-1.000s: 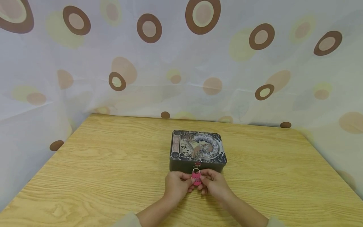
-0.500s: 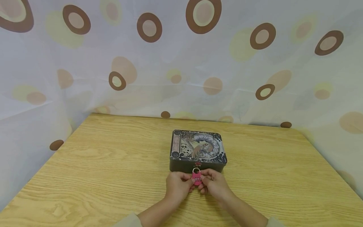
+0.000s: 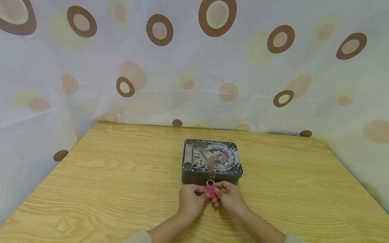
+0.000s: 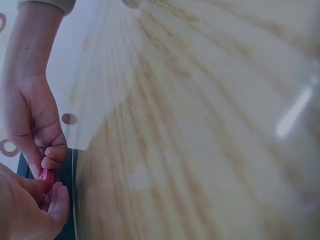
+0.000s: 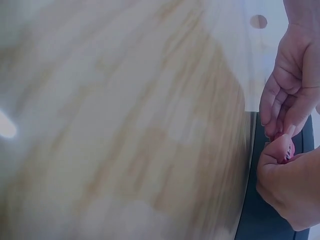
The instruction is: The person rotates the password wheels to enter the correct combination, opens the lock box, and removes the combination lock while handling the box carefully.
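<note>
A pink combination padlock (image 3: pixel 210 191) is pinched between both hands at the front of a dark tin box (image 3: pixel 212 156). Its metal shackle points up at the small red clasp (image 3: pixel 211 176) on the box's front side; whether the shackle is locked cannot be made out. My left hand (image 3: pixel 191 200) grips the padlock's left edge, thumb on its face near the number dials. On the other edge, my right hand (image 3: pixel 231 197) holds it between thumb and fingers. In both wrist views the fingers largely cover the pink padlock (image 4: pixel 48 180), which sits close against the box (image 5: pixel 265 200).
The box has a printed lid, which is down. It stands on a wood-grain table (image 3: pixel 121 175). Behind and at both sides hangs a pale cloth (image 3: pixel 188 60) with brown and yellow circles.
My left hand has shifted slightly, its thumb moving a little on the padlock's face. The box and my right hand stay nearly where they were.
</note>
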Demonstrator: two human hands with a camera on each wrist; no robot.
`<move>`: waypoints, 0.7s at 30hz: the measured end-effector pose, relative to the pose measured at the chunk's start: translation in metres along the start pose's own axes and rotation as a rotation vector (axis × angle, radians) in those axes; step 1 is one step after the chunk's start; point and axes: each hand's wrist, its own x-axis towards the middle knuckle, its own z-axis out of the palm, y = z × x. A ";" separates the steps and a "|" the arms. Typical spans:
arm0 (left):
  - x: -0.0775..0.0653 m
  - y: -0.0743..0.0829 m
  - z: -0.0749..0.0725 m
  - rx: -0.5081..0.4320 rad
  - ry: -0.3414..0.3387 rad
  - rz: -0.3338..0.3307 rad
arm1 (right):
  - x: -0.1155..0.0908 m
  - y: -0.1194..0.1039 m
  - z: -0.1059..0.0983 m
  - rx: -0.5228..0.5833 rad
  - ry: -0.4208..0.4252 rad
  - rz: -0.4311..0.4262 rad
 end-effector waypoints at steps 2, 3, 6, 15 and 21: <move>0.000 0.000 0.000 0.002 0.010 0.003 | 0.000 0.000 0.002 -0.012 0.019 -0.003; 0.000 0.000 0.001 0.001 0.013 0.001 | 0.000 0.000 0.002 -0.017 0.028 -0.005; -0.001 0.000 0.001 -0.004 0.020 -0.006 | 0.001 0.001 0.004 -0.031 0.051 -0.012; 0.000 -0.002 0.001 0.018 0.012 -0.014 | 0.001 0.000 0.003 -0.061 0.038 0.007; 0.000 -0.001 0.000 0.009 -0.009 -0.025 | 0.001 -0.001 -0.001 -0.050 -0.013 0.015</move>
